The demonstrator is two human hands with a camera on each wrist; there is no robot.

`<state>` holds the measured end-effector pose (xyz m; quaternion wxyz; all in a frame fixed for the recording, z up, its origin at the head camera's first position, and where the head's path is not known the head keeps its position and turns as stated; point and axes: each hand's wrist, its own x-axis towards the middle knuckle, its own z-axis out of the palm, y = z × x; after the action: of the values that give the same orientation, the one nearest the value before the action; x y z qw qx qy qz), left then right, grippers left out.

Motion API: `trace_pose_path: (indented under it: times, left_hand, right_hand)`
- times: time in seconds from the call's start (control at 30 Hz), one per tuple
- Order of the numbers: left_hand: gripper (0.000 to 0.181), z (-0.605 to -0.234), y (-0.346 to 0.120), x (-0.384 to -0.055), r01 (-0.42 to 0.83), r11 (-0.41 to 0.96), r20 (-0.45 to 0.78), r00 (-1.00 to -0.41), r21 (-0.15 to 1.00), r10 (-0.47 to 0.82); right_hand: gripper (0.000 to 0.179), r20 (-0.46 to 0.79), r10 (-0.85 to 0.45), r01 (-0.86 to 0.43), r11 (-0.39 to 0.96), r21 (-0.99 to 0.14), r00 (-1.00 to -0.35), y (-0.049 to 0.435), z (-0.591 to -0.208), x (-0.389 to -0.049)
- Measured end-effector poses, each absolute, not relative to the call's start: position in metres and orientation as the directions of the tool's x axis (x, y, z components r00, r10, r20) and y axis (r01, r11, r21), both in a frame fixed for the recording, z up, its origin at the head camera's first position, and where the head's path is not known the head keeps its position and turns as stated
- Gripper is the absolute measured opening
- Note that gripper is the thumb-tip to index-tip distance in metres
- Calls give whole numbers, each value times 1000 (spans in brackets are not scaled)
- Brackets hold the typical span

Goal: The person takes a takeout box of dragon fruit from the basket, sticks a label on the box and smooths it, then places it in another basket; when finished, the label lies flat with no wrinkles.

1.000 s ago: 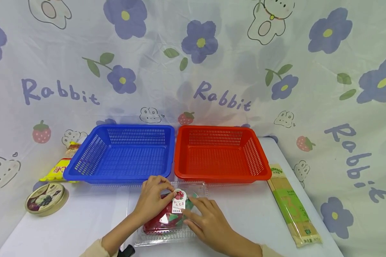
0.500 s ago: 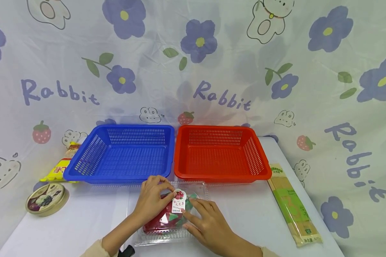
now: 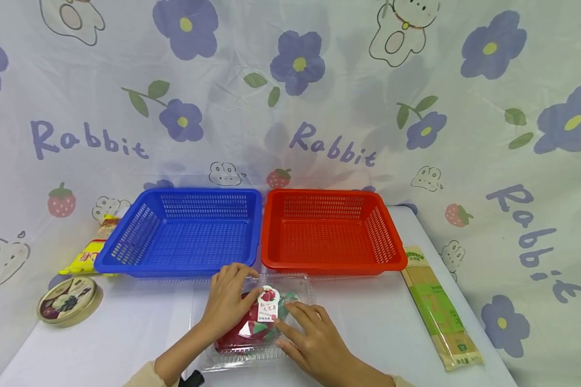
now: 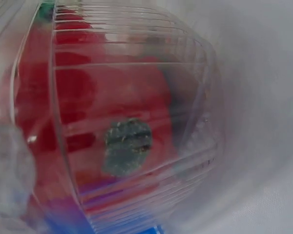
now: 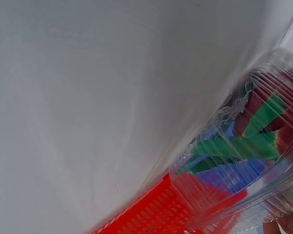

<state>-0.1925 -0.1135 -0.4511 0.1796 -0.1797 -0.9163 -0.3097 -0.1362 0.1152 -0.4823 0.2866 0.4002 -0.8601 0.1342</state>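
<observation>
Here, on the table (image 3: 368, 328) at six o'clock, lies the fruit box (image 3: 250, 336), seemingly being steadied: left hand (image 3: 225, 298) at its ten, right hand (image 3: 317, 339) at four, fingers loosely spread on it; lifting would call for firmer gripping.

Left hand (image 3: 225, 302) and right hand (image 3: 314, 339) — both bare. Left sleeve (image 3: 147, 376), bottom edge left of centre, plain beige; right sleeve (image 3: 402, 382), bottom edge right of centre, matching. Black blunt-ended piece (image 3: 193, 379) beside left sleeve — partly shown.
</observation>
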Motion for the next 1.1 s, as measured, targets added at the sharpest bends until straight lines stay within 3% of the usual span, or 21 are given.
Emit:
trace_pose_path:
  times: [0.2, 0.37, 0.53, 0.63, 0.83, 1.1]
  left_hand:
    - [33, -448, -129, -187, 415, 680, 416, -892, 604, 176]
    - [35, -446, -159, -174, 375, 673, 416, -903, 637, 109]
    - [41, -453, -191, -159, 324, 696, 375, -923, 640, 85]
    - [47, -461, -205, -150, 307, 718, 352, -931, 625, 93]
    - [61, -471, -217, -140, 265, 731, 256, -958, 629, 128]
    - [74, -473, -219, -137, 297, 687, 210, -955, 663, 210]
  right_hand:
    - [52, 616, -561, -751, 656, -77, -553, 123, -479, -140]
    - [68, 580, -474, -676, 712, -190, -663, 139, -473, -146]
    - [86, 377, -388, -519, 776, -358, -841, 152, -472, -144]
    - [93, 232, -354, -423, 782, -458, -906, 157, -474, -142]
    - [99, 58, -378, -348, 767, -539, -924, 164, -477, -143]
    - [99, -26, -433, -356, 771, -529, -901, 167, -479, -144]
